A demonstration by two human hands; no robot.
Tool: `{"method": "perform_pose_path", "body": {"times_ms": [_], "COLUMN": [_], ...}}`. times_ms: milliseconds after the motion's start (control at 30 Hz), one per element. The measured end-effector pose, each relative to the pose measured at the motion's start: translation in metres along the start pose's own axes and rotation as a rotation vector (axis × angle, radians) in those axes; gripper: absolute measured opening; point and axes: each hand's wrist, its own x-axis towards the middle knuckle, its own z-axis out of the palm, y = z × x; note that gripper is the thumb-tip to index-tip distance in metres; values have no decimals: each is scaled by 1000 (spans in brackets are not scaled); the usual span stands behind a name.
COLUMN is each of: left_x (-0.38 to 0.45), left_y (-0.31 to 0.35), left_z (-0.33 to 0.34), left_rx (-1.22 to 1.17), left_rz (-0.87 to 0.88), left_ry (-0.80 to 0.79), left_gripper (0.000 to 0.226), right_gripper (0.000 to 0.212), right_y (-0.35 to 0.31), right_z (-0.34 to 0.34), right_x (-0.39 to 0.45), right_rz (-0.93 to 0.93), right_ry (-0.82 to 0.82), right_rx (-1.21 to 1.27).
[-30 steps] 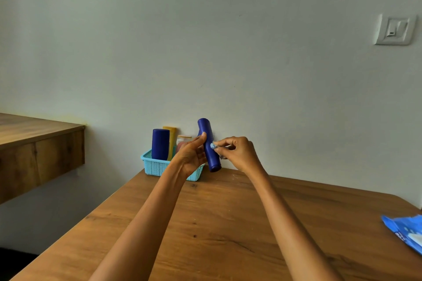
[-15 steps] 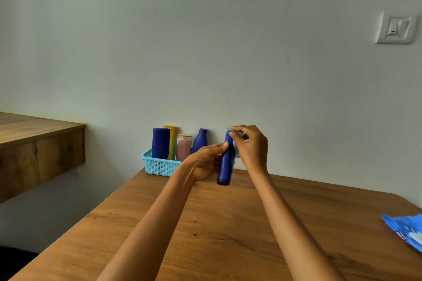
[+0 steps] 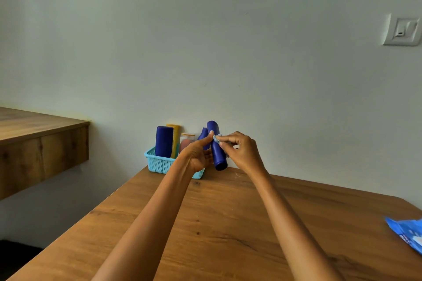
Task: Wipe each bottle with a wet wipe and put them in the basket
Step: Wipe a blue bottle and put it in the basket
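2 hands up above the wooden table (image 3: pixel 228 223), busy with 1 dark blue bottle (image 3: pixel 217 146). Left hand (image 3: pixel 198 155) curled round the bottle, thumb up along its side, holding it off the table so every side can be reached. Right hand (image 3: pixel 244 150) pinching a small wet wipe (image 3: pixel 218 138) in its fingertips, pressed against the upper part of the bottle for rubbing. Bottle nearly upright, a bit tilted, just in front of the light blue basket (image 3: pixel 159 163). Already 4 in that basket: a wide blue bottle (image 3: pixel 164 141), a yellow bottle (image 3: pixel 175 139), a pink jar (image 3: pixel 186 142) and another blue bottle (image 3: pixel 204 137). Probably kept close to the basket for a short trip in after cleaning. Blue wipe pack (image 3: pixel 408 234) far off at the right edge.
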Motion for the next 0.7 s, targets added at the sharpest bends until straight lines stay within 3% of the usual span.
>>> {"method": "perform_pose_path", "body": {"times_ms": [167,233,333,433,533,700], "left_x": [2,0,-2,-2,-1,-4], "left_y": [-3,-4,-4,-8,-12,-13], "left_z": [-5,-4,0,5,8,13], "left_rx": [18,29,24,52,93,166], "left_rz": [-24,-45,-58,-84,-110,-113], "left_ry": [-6,-19,-60,-91,-126,-188], "left_gripper": [58,58,60,61,51,32], "right_gripper": [8,9,24,30,40,42], "right_y": [-3,-1,7,12,11,11], "right_z": [-17,-25,-27,-25,-20,-2], "right_x": [2,1,3,8,10,5], "right_rz": [88,118,162,218,167,101], "right_ry": [-280,-314,12,298,333,225], "right_rx": [37,111,260,244,129,-60]}}
